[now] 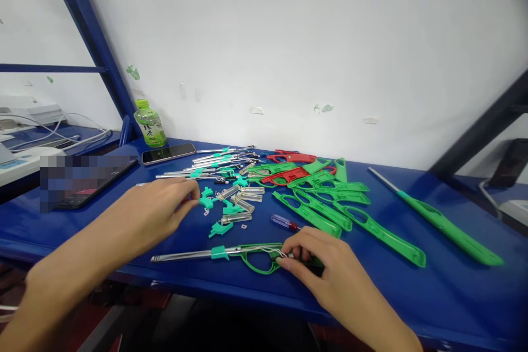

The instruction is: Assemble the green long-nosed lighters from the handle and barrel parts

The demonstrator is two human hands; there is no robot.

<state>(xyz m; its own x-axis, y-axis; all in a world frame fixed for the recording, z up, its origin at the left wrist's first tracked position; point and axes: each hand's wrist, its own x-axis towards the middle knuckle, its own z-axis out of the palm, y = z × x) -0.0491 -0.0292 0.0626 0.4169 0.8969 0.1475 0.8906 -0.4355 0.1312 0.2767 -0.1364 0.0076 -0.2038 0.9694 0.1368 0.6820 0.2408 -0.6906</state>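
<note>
While right fingers [293, 240] pinch white wires [274, 250], left fingers [191, 191] nearly meet, their hold unclear.

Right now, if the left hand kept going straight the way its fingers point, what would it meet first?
Most likely the teal plastic piece right at the fingertips of the left hand; depth is unclear, so they may already be touching it.

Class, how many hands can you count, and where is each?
2: the left hand beside a teal piece, the right hand at the white wires over a green shell.
</note>
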